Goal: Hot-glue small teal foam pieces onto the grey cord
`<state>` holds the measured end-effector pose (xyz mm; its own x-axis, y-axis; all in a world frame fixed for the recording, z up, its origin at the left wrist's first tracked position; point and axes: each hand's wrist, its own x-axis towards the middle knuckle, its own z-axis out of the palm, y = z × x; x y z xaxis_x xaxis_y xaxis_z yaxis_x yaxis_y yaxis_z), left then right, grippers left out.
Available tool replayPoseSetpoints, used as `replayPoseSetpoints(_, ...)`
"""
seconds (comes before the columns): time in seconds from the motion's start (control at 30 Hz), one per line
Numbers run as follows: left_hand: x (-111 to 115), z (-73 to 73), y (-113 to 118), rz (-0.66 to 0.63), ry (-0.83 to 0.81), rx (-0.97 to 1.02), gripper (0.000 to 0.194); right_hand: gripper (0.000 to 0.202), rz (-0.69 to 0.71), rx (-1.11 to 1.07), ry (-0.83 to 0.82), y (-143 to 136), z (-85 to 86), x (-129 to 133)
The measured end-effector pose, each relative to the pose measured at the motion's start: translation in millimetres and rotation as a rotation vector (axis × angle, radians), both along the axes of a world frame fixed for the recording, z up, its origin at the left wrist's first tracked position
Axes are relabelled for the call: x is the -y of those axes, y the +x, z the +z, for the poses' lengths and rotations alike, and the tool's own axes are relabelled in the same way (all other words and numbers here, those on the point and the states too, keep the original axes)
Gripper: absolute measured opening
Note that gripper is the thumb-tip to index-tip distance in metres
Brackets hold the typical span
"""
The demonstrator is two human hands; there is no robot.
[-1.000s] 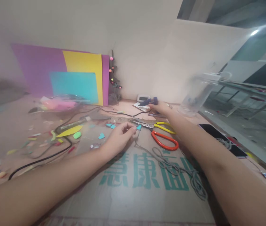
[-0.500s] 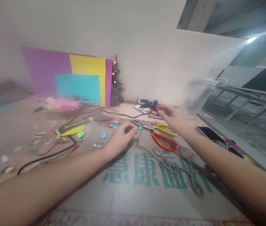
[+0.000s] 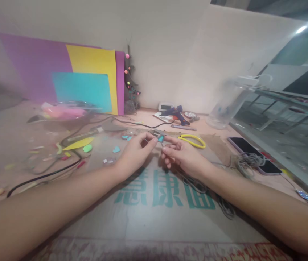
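Note:
Near the middle of the view, a small teal piece is pinched between the thumb and finger of my left hand. My right hand is right beside it, a fingertip at the piece's right side and the thumb and fingers closed on the thin grey cord that hangs below it. Scissors with a yellow handle lie behind my right hand, which hides their other handle. Small teal hearts lie left of my left hand. Loops of grey cord trail under my right forearm.
A blue glue gun lies at the back by the wall. Coloured sheets stand at the back left. A phone and tangled cord are at the right, near a clear plastic jug. A black cable crosses the left side.
My right hand has come from beside the glue gun down to the teal piece and cord. My left hand still holds the piece. The camera view has shifted slightly.

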<state>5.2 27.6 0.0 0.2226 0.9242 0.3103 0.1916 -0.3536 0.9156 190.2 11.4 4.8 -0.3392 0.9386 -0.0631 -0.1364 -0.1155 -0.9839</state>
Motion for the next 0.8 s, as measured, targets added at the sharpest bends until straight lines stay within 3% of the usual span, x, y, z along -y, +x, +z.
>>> replayPoseSetpoints(0.2, 1.0, 0.1, 0.1, 0.013, -0.016, -0.024, 0.021, 0.038, -0.085, 0.21, 0.193, 3.8, 2.2, 3.0)
replayPoseSetpoints(0.8, 1.7, -0.9, 1.0, -0.01, -0.03, -0.023, 0.021, 0.038, -0.192, 0.221, 0.221, 1.4, 4.3, 6.2)
